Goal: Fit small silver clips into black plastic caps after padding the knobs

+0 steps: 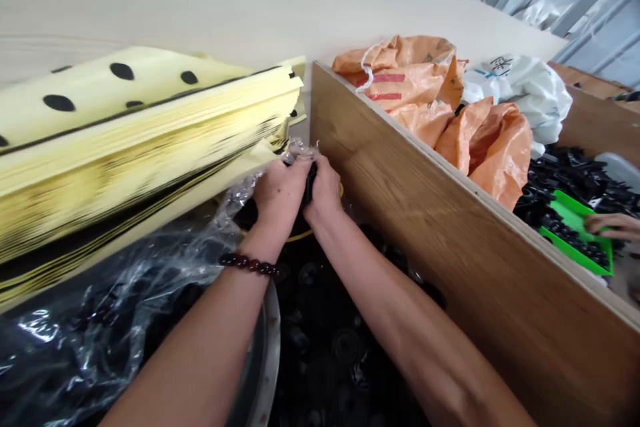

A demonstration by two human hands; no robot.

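Observation:
Both hands are together at the far corner, against the wooden side. My left hand (281,190), with a dark bead bracelet (249,265) on the wrist, is closed on the gathered end of a clear plastic bag (301,149). Pressed close beside it, my right hand (326,188) is closed on the same bunched plastic. Something black shows between the hands; I cannot make out what it is. Beneath them part of a yellow rim (300,235) is visible. Many black parts (340,340) lie below my forearms, blurred and in shadow.
A thick stack of yellow sheets (150,140) lies left. Clear plastic over dark contents (100,327) and a metal rim (273,347) are nearer. Past the wooden board (450,233) are orange sacks (415,80), a white sack (525,90), and another person's hand (613,225) at a green tray (570,210).

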